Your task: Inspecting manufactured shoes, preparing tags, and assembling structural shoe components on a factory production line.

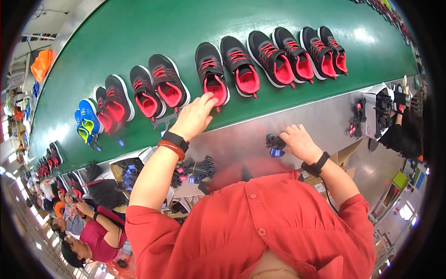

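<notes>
My left hand (194,116) is at the heel of a black sneaker (207,60) with red laces and a pink lining. Its fingers are bent over the collar and the thumb lies by the heel. Beside that wrist, a grey-black plastic shoe hanger (163,122) lies near the belt's edge. My right hand (299,142) is closed around a small bunch of black plastic hangers (271,141) with blue tags, over the metal ledge. Its fingertips partly hide them. Right of the touched sneaker stands a matching sneaker (239,63), toe pointing away.
More black-and-red sneakers (271,56) line the green belt (153,28), with blue-and-yellow shoes (88,118) farther left. Tagged black hangers (200,168) lie on the metal ledge (237,144). A box of hangers (378,104) stands right. Co-workers, one in a magenta top (104,232), are at lower left.
</notes>
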Action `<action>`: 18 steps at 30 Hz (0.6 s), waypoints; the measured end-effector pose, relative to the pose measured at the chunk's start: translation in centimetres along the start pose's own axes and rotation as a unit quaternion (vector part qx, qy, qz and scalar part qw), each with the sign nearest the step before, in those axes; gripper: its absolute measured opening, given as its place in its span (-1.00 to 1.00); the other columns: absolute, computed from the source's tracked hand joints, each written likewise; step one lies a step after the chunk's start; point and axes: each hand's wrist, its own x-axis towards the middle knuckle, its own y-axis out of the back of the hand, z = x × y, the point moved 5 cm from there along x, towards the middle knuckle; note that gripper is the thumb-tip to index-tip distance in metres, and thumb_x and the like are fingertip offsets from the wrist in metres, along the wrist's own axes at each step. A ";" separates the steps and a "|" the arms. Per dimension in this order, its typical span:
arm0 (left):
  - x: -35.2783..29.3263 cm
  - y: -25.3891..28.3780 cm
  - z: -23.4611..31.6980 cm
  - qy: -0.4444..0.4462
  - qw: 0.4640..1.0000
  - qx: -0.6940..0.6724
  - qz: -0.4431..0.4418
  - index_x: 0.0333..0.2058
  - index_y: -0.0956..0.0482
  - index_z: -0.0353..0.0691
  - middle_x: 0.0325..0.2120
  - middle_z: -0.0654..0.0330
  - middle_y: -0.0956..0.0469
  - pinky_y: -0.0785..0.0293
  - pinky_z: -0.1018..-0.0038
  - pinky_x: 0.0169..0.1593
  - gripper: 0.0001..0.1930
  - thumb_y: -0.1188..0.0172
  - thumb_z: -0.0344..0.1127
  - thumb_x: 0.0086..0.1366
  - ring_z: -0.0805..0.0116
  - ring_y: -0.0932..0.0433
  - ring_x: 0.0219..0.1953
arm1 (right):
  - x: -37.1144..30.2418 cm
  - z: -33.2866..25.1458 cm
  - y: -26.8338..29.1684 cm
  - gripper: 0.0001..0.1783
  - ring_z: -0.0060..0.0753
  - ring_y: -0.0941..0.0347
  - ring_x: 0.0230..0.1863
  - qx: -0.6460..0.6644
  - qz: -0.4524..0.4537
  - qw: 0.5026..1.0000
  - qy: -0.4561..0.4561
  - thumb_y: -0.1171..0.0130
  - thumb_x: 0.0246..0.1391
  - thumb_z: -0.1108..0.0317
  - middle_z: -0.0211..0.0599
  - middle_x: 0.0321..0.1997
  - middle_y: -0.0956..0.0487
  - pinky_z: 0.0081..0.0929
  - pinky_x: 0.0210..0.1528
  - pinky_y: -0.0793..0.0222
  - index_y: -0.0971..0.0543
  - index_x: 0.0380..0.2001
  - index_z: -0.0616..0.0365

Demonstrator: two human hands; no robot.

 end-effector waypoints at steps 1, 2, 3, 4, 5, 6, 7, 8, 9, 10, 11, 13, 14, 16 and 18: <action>0.1 -0.2 0.2 -0.024 1.000 0.006 -0.016 0.01 -0.38 -0.20 0.07 0.10 -0.36 -0.51 0.28 -0.08 -0.51 -0.23 -0.49 0.05 0.07 -0.47 -0.02 | -0.1 0.5 -0.5 -0.59 -0.30 -0.38 -0.16 0.003 -0.003 1.000 0.009 -0.40 -0.30 0.30 -0.38 -0.29 -0.47 -0.34 -0.09 -0.20 -0.54 -0.28 0.04; 0.0 -0.2 -0.2 0.001 1.000 -0.004 0.007 -0.07 -0.44 -0.19 0.01 0.14 -0.42 -0.52 0.29 -0.10 -0.59 -0.24 -0.48 0.05 0.08 -0.50 -0.06 | -0.1 0.7 -0.8 -0.64 -0.31 -0.38 -0.17 0.006 -0.006 1.000 0.021 -0.39 -0.27 0.29 -0.39 -0.33 -0.48 -0.35 -0.08 -0.22 -0.55 -0.30 0.03; 0.1 -0.6 -0.4 0.001 1.000 -0.001 0.006 -0.07 -0.44 -0.19 0.01 0.14 -0.42 -0.52 0.29 -0.10 -0.59 -0.24 -0.48 0.05 0.08 -0.50 -0.06 | -0.2 1.1 -1.0 -0.64 -0.31 -0.38 -0.17 0.008 -0.004 1.000 0.022 -0.39 -0.27 0.29 -0.39 -0.33 -0.48 -0.35 -0.08 -0.22 -0.55 -0.30 0.03; 0.3 -0.6 -0.7 -0.006 0.999 -0.005 0.031 -0.12 -0.48 -0.20 -0.05 0.15 -0.46 -0.53 0.29 -0.11 -0.65 -0.24 -0.48 0.06 0.08 -0.52 -0.10 | -0.3 1.5 -0.9 -0.68 -0.31 -0.39 -0.20 0.040 0.010 0.999 0.029 -0.38 -0.26 0.29 -0.40 -0.35 -0.49 -0.36 -0.10 -0.23 -0.56 -0.34 0.03; 0.6 -0.4 -0.4 -0.013 0.998 -0.011 0.057 -0.17 -0.52 -0.20 -0.10 0.17 -0.50 -0.53 0.29 -0.13 -0.70 -0.24 -0.48 0.06 0.08 -0.54 -0.14 | -0.4 2.0 -0.9 -0.72 -0.32 -0.40 -0.23 0.071 0.023 0.997 0.034 -0.37 -0.24 0.29 -0.40 -0.37 -0.50 -0.37 -0.11 -0.25 -0.56 -0.38 0.04; 0.8 -0.5 0.0 -0.014 0.998 -0.011 0.057 -0.17 -0.52 -0.20 -0.10 0.17 -0.50 -0.53 0.29 -0.13 -0.70 -0.24 -0.48 0.06 0.08 -0.54 -0.14 | -0.5 2.6 -1.2 -0.72 -0.32 -0.40 -0.23 0.072 0.023 0.997 0.034 -0.37 -0.24 0.29 -0.40 -0.37 -0.50 -0.37 -0.11 -0.25 -0.56 -0.38 0.04; 1.0 -0.6 0.5 -0.006 0.997 -0.023 0.070 -0.21 -0.54 -0.21 -0.15 0.17 -0.52 -0.54 0.29 -0.14 -0.74 -0.24 -0.48 0.07 0.09 -0.55 -0.17 | -0.6 3.1 -1.4 -0.74 -0.31 -0.41 -0.24 0.101 0.040 0.993 0.034 -0.36 -0.23 0.28 -0.40 -0.40 -0.51 -0.36 -0.11 -0.26 -0.58 -0.39 0.06; 1.2 -0.6 1.0 0.003 0.996 -0.035 0.083 -0.25 -0.55 -0.21 -0.19 0.17 -0.53 -0.54 0.30 -0.15 -0.79 -0.24 -0.47 0.08 0.10 -0.56 -0.19 | -0.7 3.5 -1.2 -0.75 -0.30 -0.42 -0.25 0.130 0.056 0.989 0.033 -0.34 -0.22 0.28 -0.39 -0.43 -0.51 -0.34 -0.12 -0.27 -0.59 -0.40 0.07; 1.4 -0.8 1.2 0.002 0.996 -0.037 0.084 -0.25 -0.55 -0.21 -0.19 0.17 -0.53 -0.54 0.30 -0.15 -0.79 -0.24 -0.47 0.08 0.10 -0.56 -0.19 | -0.6 3.8 -0.9 -0.75 -0.30 -0.42 -0.25 0.129 0.056 0.990 0.032 -0.34 -0.22 0.28 -0.39 -0.43 -0.51 -0.34 -0.12 -0.27 -0.59 -0.40 0.07; 1.5 -1.0 1.3 0.004 0.995 -0.033 0.093 -0.24 -0.55 -0.21 -0.20 0.17 -0.53 -0.54 0.31 -0.16 -0.78 -0.24 -0.47 0.08 0.10 -0.57 -0.19 | -0.4 3.9 -0.4 -0.79 -0.26 -0.44 -0.27 0.144 0.059 0.987 0.038 -0.31 -0.16 0.28 -0.35 -0.43 -0.53 -0.33 -0.16 -0.30 -0.59 -0.40 0.09; 1.4 -1.2 1.3 0.007 0.994 -0.029 0.102 -0.23 -0.55 -0.21 -0.20 0.18 -0.53 -0.54 0.32 -0.17 -0.78 -0.24 -0.48 0.09 0.11 -0.57 -0.20 | -0.2 3.8 0.3 -0.82 -0.23 -0.47 -0.30 0.158 0.061 0.985 0.045 -0.28 -0.10 0.29 -0.32 -0.44 -0.55 -0.32 -0.20 -0.33 -0.59 -0.40 0.11; 1.1 -1.3 1.1 0.011 0.994 -0.026 0.106 -0.24 -0.55 -0.21 -0.22 0.18 -0.53 -0.54 0.33 -0.18 -0.77 -0.24 -0.48 0.08 0.11 -0.57 -0.20 | 0.9 3.0 1.6 -0.83 -0.27 -0.50 -0.36 0.280 0.030 0.960 -0.003 -0.20 0.01 0.30 -0.31 -0.45 -0.56 -0.37 -0.29 -0.37 -0.56 -0.33 0.14; 1.0 -1.4 0.9 0.011 0.995 -0.029 0.096 -0.24 -0.54 -0.20 -0.23 0.17 -0.52 -0.53 0.30 -0.17 -0.78 -0.23 -0.46 0.09 0.12 -0.56 -0.19 | 1.7 2.2 1.9 -0.83 -0.32 -0.53 -0.42 0.396 0.001 0.917 -0.053 -0.12 0.12 0.31 -0.31 -0.45 -0.57 -0.41 -0.38 -0.41 -0.53 -0.27 0.17; 1.1 -1.4 0.7 0.010 0.996 -0.031 0.086 -0.24 -0.54 -0.19 -0.24 0.17 -0.51 -0.53 0.28 -0.16 -0.79 -0.21 -0.44 0.11 0.14 -0.54 -0.18 | 3.9 -0.7 2.5 -0.81 -0.40 -0.52 -0.50 0.524 -0.034 0.845 -0.104 -0.04 0.19 0.30 -0.31 -0.45 -0.57 -0.49 -0.48 -0.40 -0.47 -0.22 0.20; 1.3 -1.5 0.9 0.009 0.996 -0.036 0.080 -0.25 -0.54 -0.19 -0.26 0.18 -0.51 -0.52 0.29 -0.17 -0.80 -0.21 -0.44 0.10 0.14 -0.54 -0.18 | 6.0 -3.0 2.1 -0.77 -0.54 -0.50 -0.60 0.650 -0.065 0.744 -0.141 0.09 0.28 0.28 -0.33 -0.45 -0.56 -0.62 -0.60 -0.37 -0.37 -0.14 0.22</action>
